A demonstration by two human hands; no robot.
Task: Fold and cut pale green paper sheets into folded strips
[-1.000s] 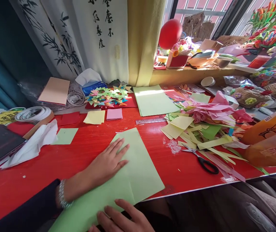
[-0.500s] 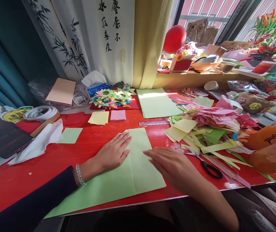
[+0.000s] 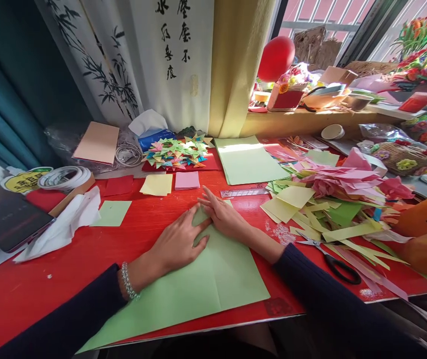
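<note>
Behind our desk (image 3: 15, 294), a teal curtain (image 3: 11, 89) hangs at the left, then a white hanging (image 3: 153, 60) with bamboo and dark characters, then a yellow curtain (image 3: 235, 60) beside the barred window (image 3: 321, 15), where a red balloon (image 3: 276, 57) sits in the sunlight. The desk is glossy red. Our large green sheet (image 3: 194, 294) lies along its front edge, a faint crease running across it. Our left hand (image 3: 178, 244) rests spread on the sheet; our right hand (image 3: 226, 214) lies at its far end, fingers extended by the left hand's. Both are open, clenching nothing. Toward the back edge we see folded paper stars (image 3: 178, 152) and stacked green sheets (image 3: 250, 159); a ruler (image 3: 245, 192) lies in front of that stack. Toward the right edge, black-handled scissors (image 3: 333, 259) lie against paper scraps (image 3: 348, 179).
</note>
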